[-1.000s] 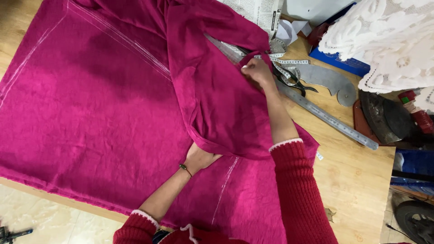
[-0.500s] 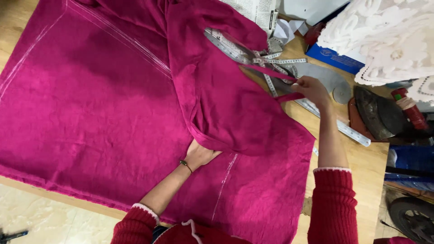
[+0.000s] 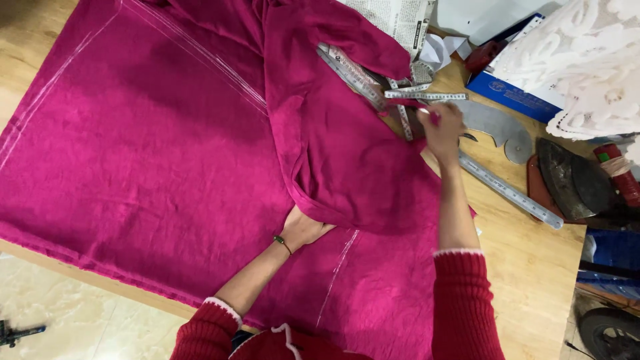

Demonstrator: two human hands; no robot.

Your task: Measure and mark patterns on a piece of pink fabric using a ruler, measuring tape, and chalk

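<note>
Wooden worktop (image 3: 527, 267) carries the whole job, with pale tiled floor showing past its near edge. Spread across most of it lies a large magenta cloth (image 3: 147, 180), chalk lines running near its left edge and slanting across its upper middle, its long axis going from the left side toward the right. On top of it sits a folded magenta garment piece (image 3: 340, 147), running from the far edge down toward the person, its lower rounded corner nearest the body. The left hand (image 3: 303, 228) lies flat, palm down, tucked at that lower corner and pressing the layers onto the cloth beneath. The right hand (image 3: 441, 128) is at the garment's right edge, fingers pinched closed on the fabric edge, though a loose measuring tape (image 3: 417, 97) lies just there too and I cannot tell whether it is caught in the pinch. The fabric looks soft, light and limp, likely to wrinkle and slide over itself, so it seems best taken by edges or corners while a flat palm pins it. Beside the right hand a long metal ruler (image 3: 510, 193) slants across the wood, with a grey curved template (image 3: 497, 123) near it. Farther right are a dark iron (image 3: 573, 180), white lace fabric (image 3: 580, 67) and a blue box (image 3: 513, 90).
</note>
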